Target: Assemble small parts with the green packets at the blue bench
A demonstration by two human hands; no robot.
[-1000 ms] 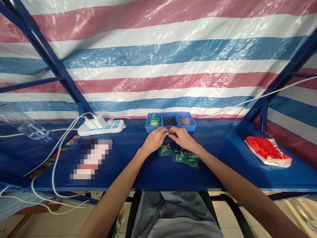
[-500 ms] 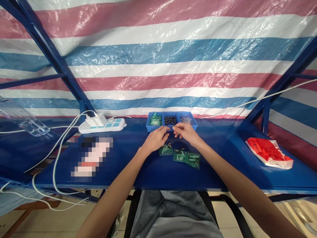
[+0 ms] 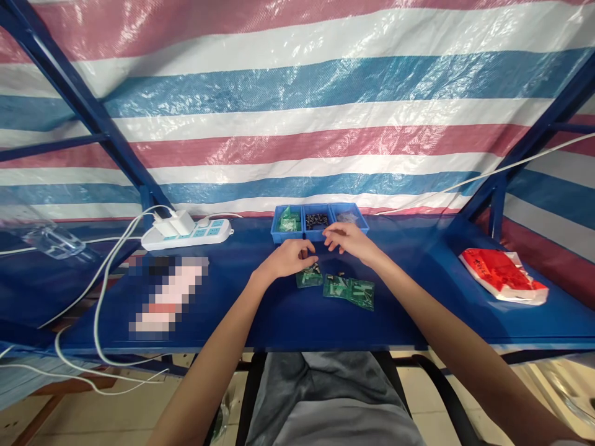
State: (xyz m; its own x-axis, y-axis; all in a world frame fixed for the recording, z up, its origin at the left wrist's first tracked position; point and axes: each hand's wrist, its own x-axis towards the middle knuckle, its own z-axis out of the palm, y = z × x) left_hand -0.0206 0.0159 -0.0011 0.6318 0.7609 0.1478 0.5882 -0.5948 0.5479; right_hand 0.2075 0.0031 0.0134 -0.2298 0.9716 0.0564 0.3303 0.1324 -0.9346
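My left hand (image 3: 290, 257) is over the near side of the bins, with its fingers curled and fingertips above a small green packet (image 3: 310, 277). Anything in its fingertips is too small to make out. Just to the right hovers my right hand (image 3: 352, 240), fingers loosely bent and apart, with nothing visible in them. It is in front of a blue three-part bin (image 3: 287, 237). In that bin lie green packets (image 3: 289, 220), dark screws (image 3: 317, 220) and clear plastic pieces (image 3: 346, 217). Two joined green packets (image 3: 348, 290) lie below my right hand, a tiny brassy piece by their upper edge.
A white power strip (image 3: 186, 235) with plugs and cables is at the left. Nearer, a blurred-out item (image 3: 170, 294) lies on the blue table (image 3: 288, 328). At the right rests a red and white package (image 3: 504, 275). A striped tarp (image 3: 297, 142) hangs behind.
My left hand has moved down and slightly left, away from the bin toward the small green packet. My right hand stays by the bin, a little higher. The view has shifted slightly.
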